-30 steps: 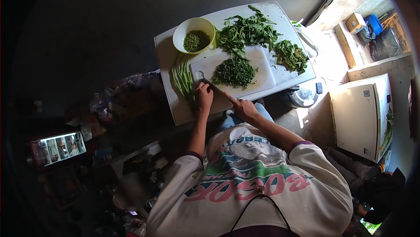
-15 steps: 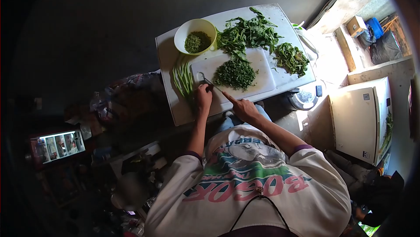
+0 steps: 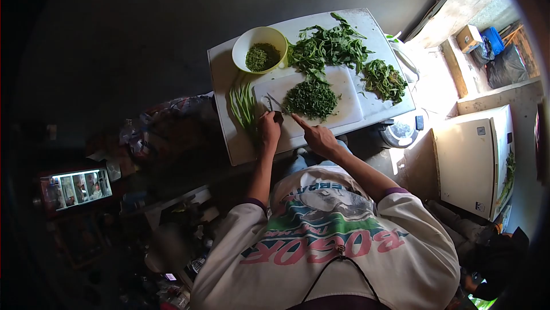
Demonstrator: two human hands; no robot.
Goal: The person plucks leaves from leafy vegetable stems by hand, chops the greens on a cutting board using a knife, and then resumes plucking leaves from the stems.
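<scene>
Near the middle of the frame, the right hand (image 3: 321,140) is grasping a knife (image 3: 275,101) by its handle, the blade slanting toward the upper left. The left hand (image 3: 269,131) is curling close beside the blade, at the board's (image 3: 350,105) lower left corner; from where I'm standing I can't tell what it's gripping. Chopped greens (image 3: 312,99) are lying on the board, just above and right of both hands. Stalks (image 3: 243,109) are resting left of the left hand on the surface (image 3: 234,148), below a bowl (image 3: 239,52). Leaves (image 3: 331,45) are spreading above the board.
</scene>
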